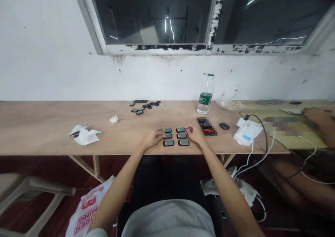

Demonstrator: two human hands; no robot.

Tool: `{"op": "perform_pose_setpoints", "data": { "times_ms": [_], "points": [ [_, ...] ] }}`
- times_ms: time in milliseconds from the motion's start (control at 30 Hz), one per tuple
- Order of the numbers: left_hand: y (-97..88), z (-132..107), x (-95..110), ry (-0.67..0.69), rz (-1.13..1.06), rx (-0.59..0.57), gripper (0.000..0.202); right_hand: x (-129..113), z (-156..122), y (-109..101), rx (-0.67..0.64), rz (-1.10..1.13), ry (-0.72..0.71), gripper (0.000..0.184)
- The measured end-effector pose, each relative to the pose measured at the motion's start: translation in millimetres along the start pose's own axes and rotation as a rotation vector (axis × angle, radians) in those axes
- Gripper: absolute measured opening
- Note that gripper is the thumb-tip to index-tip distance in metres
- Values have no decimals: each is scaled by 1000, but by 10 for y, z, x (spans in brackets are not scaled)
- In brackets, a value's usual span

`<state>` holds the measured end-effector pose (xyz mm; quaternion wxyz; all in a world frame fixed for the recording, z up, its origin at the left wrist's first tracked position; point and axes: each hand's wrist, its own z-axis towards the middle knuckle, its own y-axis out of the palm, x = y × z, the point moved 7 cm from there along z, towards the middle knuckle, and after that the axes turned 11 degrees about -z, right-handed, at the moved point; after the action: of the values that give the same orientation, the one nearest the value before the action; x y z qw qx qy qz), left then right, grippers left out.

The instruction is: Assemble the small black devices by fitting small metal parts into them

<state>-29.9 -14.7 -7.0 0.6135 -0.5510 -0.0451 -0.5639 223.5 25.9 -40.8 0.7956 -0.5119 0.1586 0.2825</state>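
Observation:
Several small rounded black-rimmed modules with grey-green faces lie in two short columns on the wooden table in front of me. My left hand (154, 138) is beside the left column, fingers bent but apart. Its fingertips touch the left ends of the top left module (167, 130) and the middle left module (168, 135). My right hand (195, 133) has its fingertips pinched at the right end of the top right module (180, 129). Below these lie the bottom left module (169, 143) and the bottom right module (183, 143), untouched.
More modules (139, 112) and small white pieces (157, 108) lie farther back. A water bottle (205, 99), phone (206, 126), black case (224, 126) and white cabled device (246, 132) stand rightward. Crumpled tissue (86, 135) lies left. Another person's hand (315, 116) rests at far right.

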Motion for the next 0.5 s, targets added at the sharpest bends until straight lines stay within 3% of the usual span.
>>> {"op": "perform_pose_setpoints", "data": {
  "times_ms": [333,500],
  "points": [
    [31,-11,81,64,32,-6,30,-50,-7,-32,10,-15,-14,22],
    [-109,-22,52,-15,122,153,31,-104,-16,-40,5,28,-36,29]
  ]
}}
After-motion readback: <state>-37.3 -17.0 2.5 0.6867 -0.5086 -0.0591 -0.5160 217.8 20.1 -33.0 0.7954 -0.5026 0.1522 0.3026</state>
